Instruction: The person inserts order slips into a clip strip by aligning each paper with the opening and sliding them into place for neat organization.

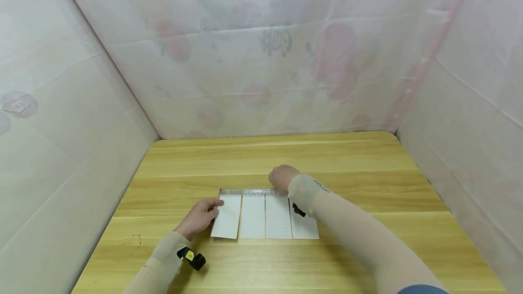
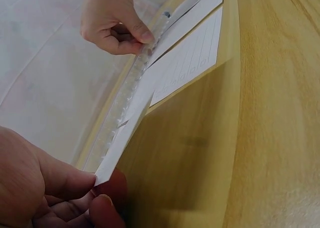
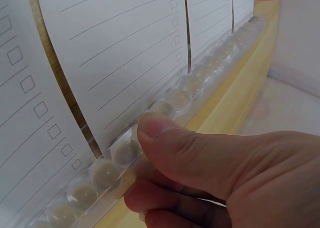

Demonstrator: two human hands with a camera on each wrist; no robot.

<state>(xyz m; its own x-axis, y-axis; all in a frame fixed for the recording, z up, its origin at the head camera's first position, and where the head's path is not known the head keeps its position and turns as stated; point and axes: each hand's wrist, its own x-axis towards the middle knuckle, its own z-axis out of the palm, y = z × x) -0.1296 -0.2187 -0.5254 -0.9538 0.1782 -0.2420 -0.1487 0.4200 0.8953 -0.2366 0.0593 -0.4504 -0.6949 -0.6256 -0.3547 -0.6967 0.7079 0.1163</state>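
A row of several narrow white checklist sheets (image 1: 253, 221) lies side by side on the wooden table, their far edges along a clear plastic strip (image 1: 245, 191) with round bubble-like bumps. My left hand (image 1: 200, 217) pinches the leftmost sheet (image 1: 226, 214) near its outer edge between thumb and fingers; in the left wrist view that sheet is tilted up off the table. Toward the strip's right part, my right hand (image 1: 283, 178) pinches it, the thumb on top of the bumps (image 3: 127, 150) in the right wrist view. The right forearm hides part of the rightmost sheet (image 1: 306, 228).
The wooden table (image 1: 261, 267) is bounded by pale printed cloth walls (image 1: 253, 67) at the back and on both sides. A small black wrist device (image 1: 191, 257) sits on the left forearm, another (image 1: 298, 210) on the right.
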